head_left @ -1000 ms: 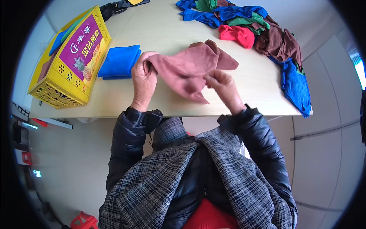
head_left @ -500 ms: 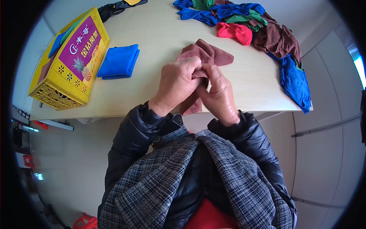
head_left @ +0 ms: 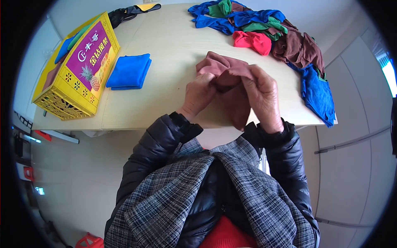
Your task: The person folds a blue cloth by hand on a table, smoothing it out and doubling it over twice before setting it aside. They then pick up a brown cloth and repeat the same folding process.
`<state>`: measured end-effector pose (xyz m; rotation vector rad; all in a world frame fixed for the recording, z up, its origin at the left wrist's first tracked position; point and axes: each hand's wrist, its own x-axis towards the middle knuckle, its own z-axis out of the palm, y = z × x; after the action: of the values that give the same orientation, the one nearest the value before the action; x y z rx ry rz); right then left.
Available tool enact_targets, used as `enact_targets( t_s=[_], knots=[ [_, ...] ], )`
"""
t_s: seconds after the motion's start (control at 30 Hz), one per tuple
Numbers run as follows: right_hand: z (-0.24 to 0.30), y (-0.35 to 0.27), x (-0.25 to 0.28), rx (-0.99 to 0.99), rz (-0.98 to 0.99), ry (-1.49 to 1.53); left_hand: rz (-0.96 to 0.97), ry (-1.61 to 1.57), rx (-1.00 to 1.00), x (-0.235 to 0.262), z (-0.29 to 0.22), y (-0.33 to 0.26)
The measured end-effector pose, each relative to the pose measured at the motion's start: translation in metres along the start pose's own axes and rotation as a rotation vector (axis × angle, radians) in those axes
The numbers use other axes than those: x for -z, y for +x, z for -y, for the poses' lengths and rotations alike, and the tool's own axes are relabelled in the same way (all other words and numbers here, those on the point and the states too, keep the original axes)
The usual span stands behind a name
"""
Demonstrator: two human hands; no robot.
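Between my two hands hangs a brown cloth (head_left: 233, 99), partly resting on the table near its front edge. My left hand (head_left: 199, 94) is closed, pinching the cloth's edge on the left side. My right hand (head_left: 264, 94) grips the edge on the right, thumb in front. The cloth is crumpled, its far part bunched on the tabletop and its lower part drooping toward me. Left of my hands lies a folded blue cloth (head_left: 129, 71), flat and squared, beside the yellow crate.
A yellow plastic crate (head_left: 66, 101) with a purple pineapple label stands at the left, cloths inside. Loose blue, green and brown cloths (head_left: 300, 47) are heaped at the far right, with a red cloth (head_left: 252, 42) beside them. A black strap-like item (head_left: 124, 14) lies behind the crate.
My hands have moved apart, the right one going further right. The brown cloth between them is now spread wider, its edge stretched between the two grips.
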<state>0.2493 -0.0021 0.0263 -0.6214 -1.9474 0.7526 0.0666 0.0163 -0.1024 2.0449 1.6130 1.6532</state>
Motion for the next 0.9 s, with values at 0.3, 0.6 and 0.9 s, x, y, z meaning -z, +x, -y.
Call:
enact_targets(
  t_s=[0.3, 0.6, 0.9],
  knots=[
    [0.017, 0.012, 0.032, -0.051, -0.119, 0.116, -0.146, 0.057, 0.028, -0.033, -0.004, 0.013],
    [0.038, 0.007, 0.047, 0.143, -0.168, 0.270, -0.197, 0.215, 0.112, -0.059, 0.056, 0.034],
    [0.027, 0.011, 0.107, 0.105, -0.535, 0.212, -0.210, -0.264, 0.081, -0.023, 0.102, 0.060]
  ],
)
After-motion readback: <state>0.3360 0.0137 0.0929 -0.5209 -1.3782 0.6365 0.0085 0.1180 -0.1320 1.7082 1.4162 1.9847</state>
